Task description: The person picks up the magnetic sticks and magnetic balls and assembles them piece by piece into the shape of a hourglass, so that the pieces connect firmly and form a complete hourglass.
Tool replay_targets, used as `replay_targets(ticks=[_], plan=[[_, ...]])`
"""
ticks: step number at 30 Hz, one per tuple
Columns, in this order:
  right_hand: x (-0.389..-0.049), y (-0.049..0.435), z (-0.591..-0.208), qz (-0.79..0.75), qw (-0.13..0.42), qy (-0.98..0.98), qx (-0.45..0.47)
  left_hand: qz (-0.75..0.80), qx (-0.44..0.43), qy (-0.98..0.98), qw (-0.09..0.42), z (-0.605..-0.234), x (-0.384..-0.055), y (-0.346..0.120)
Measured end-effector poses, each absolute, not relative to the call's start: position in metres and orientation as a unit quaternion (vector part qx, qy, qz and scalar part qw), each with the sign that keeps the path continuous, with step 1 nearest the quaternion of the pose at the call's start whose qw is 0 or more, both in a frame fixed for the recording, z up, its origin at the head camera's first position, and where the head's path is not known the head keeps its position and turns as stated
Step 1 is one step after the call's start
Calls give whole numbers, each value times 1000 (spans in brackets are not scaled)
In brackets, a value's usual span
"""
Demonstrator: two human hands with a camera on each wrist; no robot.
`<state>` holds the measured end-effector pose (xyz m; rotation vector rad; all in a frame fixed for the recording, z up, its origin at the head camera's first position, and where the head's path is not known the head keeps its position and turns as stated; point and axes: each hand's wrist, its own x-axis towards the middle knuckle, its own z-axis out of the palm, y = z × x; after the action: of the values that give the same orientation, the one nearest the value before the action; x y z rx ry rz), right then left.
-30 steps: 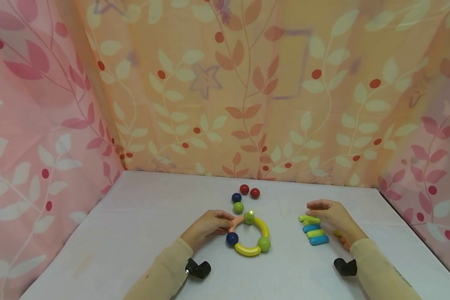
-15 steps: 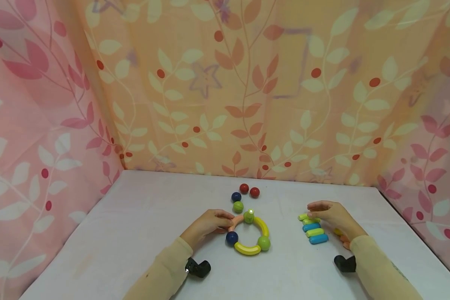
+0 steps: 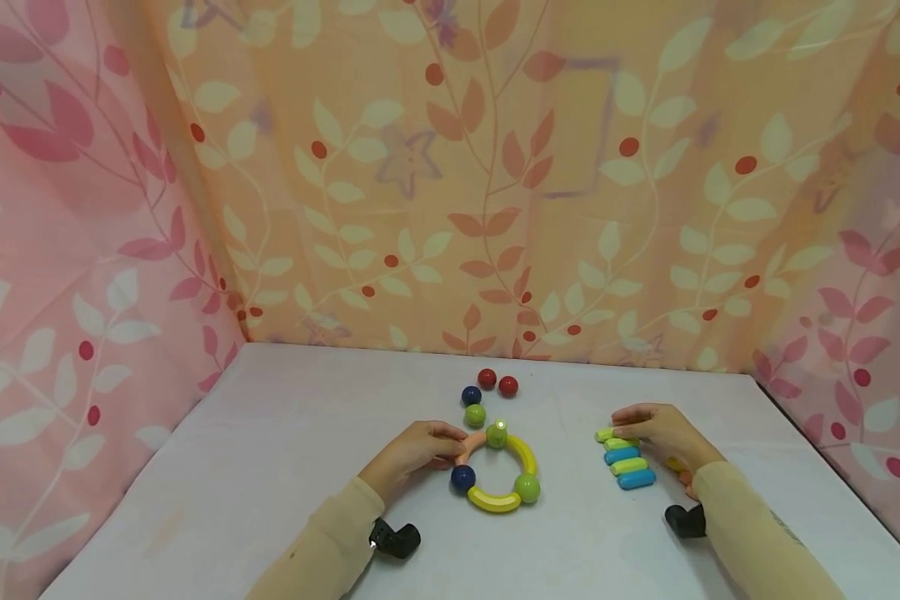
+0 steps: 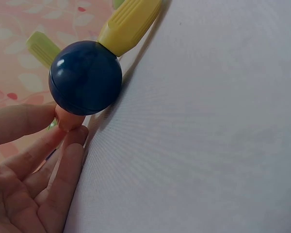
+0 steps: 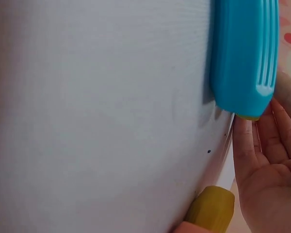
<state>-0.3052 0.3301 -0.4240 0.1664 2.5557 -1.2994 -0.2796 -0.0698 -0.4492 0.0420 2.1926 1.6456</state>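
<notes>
A ring of curved rods and balls lies on the table, made of a navy ball [image 3: 462, 477], two green balls, yellow rods [image 3: 494, 500] and an orange rod [image 3: 474, 443]. A short green rod [image 3: 500, 427] stands up from its far green ball [image 3: 497, 437]. My left hand [image 3: 422, 446] pinches the orange rod between thumb and fingers, just beside the navy ball in the left wrist view. To the right, my right hand [image 3: 656, 425] rests beside a row of green and blue rods [image 3: 637, 479], fingers fairly straight, fingertips by the far green rods [image 3: 605, 435]. The blue rod hides its thumb tip.
Beyond the ring sit two red balls [image 3: 487, 379], a navy ball [image 3: 471, 396] and a green ball [image 3: 475, 416]. Under the right wrist lie a yellow piece [image 3: 675, 464] and an orange piece [image 3: 686, 478]. Floral curtains [image 3: 450, 208] stand around the table.
</notes>
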Motion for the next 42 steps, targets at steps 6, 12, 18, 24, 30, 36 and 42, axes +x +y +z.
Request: replay_targets(ticks=[6,12,18,24,30,36,42], plan=[[-307,326,-425,-430,120,893,52,594,15,779,199,-449,-278,-70],[-309,321,-423,-395,125,909,52,590,13,784,194,-447,-278,-71],[-312,315,-418,-352,120,928,38,594,15,779,198,-446,-277,-72],[-304,301,-406,-361,108,925,40,600,19,775,195,-447,-277,-72],[-286,277,-395,-388,102,915,-32,598,22,778,192,-447,-279,-72],[-268,244,-395,-415,114,899,-85,593,19,781,192,-446,-280,-72],[-249,219,-398,-476,142,864,-77,592,13,782,196,-447,-279,-71]])
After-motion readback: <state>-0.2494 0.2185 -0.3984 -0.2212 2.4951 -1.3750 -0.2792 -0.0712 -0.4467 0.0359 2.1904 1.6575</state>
